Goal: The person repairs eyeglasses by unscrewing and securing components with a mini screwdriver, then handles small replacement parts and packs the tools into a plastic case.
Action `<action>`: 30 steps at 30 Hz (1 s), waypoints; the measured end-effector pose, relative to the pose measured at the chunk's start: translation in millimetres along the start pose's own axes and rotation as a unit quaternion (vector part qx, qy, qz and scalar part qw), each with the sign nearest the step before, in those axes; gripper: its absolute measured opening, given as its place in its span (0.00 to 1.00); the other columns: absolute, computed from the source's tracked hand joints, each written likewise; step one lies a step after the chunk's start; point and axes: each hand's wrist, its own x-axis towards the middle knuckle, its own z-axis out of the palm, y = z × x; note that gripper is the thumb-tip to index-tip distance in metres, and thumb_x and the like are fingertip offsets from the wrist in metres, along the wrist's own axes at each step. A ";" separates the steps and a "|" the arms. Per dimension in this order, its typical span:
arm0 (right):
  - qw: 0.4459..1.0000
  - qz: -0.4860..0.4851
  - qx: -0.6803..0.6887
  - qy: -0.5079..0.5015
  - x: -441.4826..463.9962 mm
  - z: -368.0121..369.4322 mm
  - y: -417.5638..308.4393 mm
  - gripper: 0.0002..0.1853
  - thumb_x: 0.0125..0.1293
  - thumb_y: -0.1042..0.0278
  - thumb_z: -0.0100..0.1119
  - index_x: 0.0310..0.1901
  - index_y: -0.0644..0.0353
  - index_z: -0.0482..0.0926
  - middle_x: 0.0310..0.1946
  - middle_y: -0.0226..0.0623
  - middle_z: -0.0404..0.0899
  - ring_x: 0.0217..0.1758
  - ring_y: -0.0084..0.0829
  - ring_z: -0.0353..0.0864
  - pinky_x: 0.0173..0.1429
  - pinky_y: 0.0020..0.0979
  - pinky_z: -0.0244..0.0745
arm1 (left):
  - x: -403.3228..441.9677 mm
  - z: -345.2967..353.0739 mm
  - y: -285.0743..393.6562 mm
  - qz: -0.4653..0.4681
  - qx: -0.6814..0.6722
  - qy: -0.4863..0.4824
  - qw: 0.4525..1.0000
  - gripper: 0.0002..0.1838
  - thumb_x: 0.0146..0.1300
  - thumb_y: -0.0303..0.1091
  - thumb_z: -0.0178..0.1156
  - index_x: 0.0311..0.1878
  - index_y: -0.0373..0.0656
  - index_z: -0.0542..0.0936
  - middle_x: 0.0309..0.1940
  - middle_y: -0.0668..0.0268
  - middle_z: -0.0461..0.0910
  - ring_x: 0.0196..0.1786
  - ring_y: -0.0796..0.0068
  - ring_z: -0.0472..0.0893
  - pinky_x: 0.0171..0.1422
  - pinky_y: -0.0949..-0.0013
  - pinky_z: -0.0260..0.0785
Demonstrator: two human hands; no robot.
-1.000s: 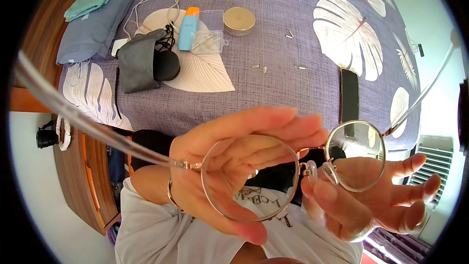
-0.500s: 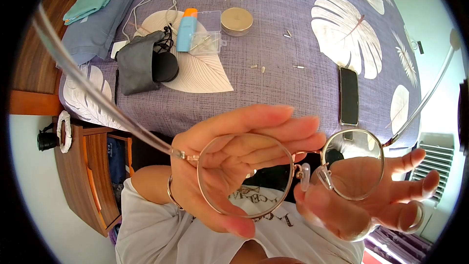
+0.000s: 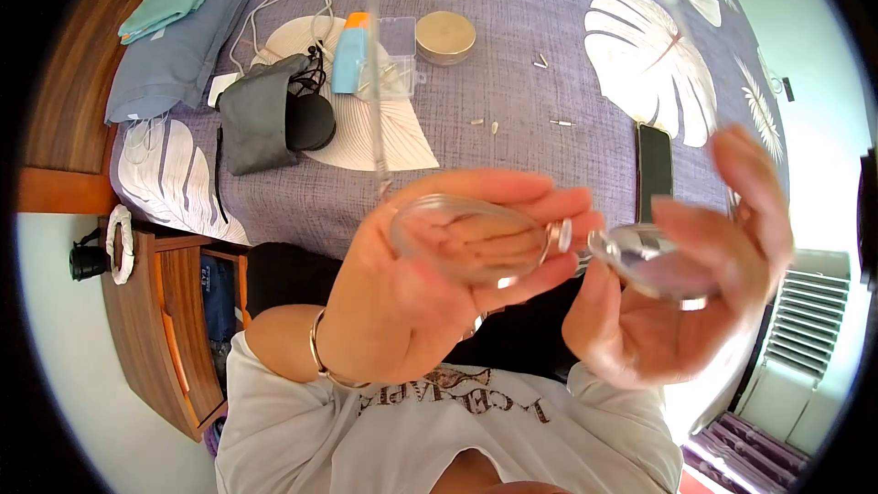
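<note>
A pair of thin-rimmed eyeglasses (image 3: 549, 236) is tilted in front of me, clear nose pads showing and both temple arms reaching up toward the camera. My left hand (image 3: 448, 288) grips the left lens, thumb on the near side and fingers behind it. Around the right lens curls my right hand (image 3: 690, 297), its thumb by the nose pad and its fingers over the rim, partly smeared by motion. Beyond the hands, a phone (image 3: 653, 169) and several tiny metal and clear pieces (image 3: 561, 123) lie on the patterned bedspread (image 3: 521, 73).
On the bed are a grey drawstring pouch (image 3: 256, 123) with a dark round item, a blue bottle with an orange cap (image 3: 350, 59), a small clear plastic box (image 3: 395, 78) and a round gold-lidded container (image 3: 445, 35). Folded clothes (image 3: 178, 59) lie far left. A wooden cabinet (image 3: 165, 329) stands left.
The eyeglasses have tipped so their lenses lie flatter, and the temple arms have swung upward and inward. My right hand has closed from spread fingers around the right lens.
</note>
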 end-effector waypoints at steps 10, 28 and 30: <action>0.982 0.084 0.166 0.007 0.8 6.0 13.8 0.20 0.42 0.70 0.60 0.38 0.64 0.66 0.44 0.50 0.67 0.47 0.33 0.67 0.52 0.30 0.62 | -0.4 -8.3 1.1 0.021 0.059 -0.075 0.995 0.26 0.53 0.18 0.52 0.56 0.31 0.58 0.54 0.49 0.63 0.58 0.58 0.64 0.62 0.62 0.57; 0.963 -0.031 0.255 -0.079 1.9 2.1 8.8 0.36 0.36 0.69 0.69 0.47 0.68 0.60 0.42 0.53 0.66 0.38 0.30 0.71 0.41 0.22 0.68 | -4.1 -21.1 -2.8 0.207 0.228 -0.097 0.946 0.10 0.51 0.24 0.58 0.38 0.38 0.70 0.35 0.61 0.75 0.36 0.70 0.74 0.39 0.71 0.67; 0.957 -0.010 0.281 -0.071 -2.0 5.1 5.5 0.36 0.35 0.68 0.69 0.47 0.68 0.60 0.42 0.54 0.66 0.38 0.31 0.72 0.41 0.23 0.69 | -7.5 -20.8 -1.6 0.228 0.232 -0.043 0.945 0.12 0.48 0.26 0.61 0.31 0.48 0.68 0.28 0.69 0.73 0.28 0.76 0.69 0.29 0.73 0.60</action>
